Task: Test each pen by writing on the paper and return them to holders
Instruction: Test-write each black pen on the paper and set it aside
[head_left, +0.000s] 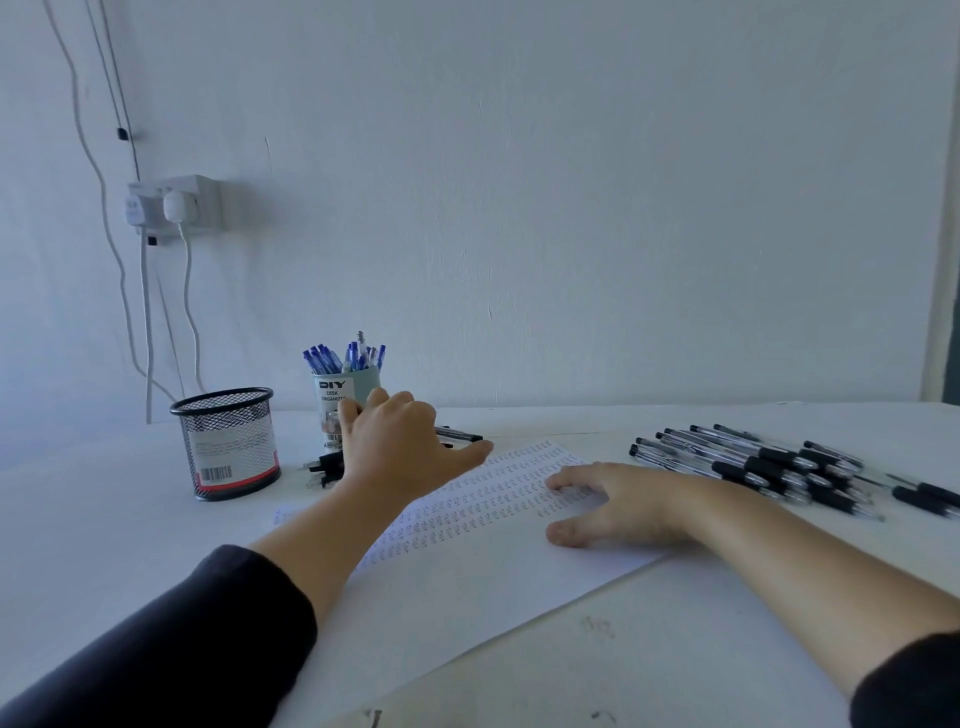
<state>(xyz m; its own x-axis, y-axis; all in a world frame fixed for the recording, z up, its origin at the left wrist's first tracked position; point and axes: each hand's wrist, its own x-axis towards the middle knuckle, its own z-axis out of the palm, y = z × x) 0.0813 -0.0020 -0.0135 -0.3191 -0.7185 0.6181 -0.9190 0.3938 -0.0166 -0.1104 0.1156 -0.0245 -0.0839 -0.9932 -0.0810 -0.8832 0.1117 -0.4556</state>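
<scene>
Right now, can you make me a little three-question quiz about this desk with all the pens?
1. True or false: the black mesh holder has pens in it.
2. Which hand lies flat on the paper: A left, B right?
3. Fill in: the pens in the light blue holder are ____ in colour.

Key: 1 false, none show inside. 2 B, the right hand. 3 blue.

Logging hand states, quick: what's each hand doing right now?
Left hand: over black pens by the blue holder; grip hidden, cannot tell.
Right hand: open, flat on the paper.
</scene>
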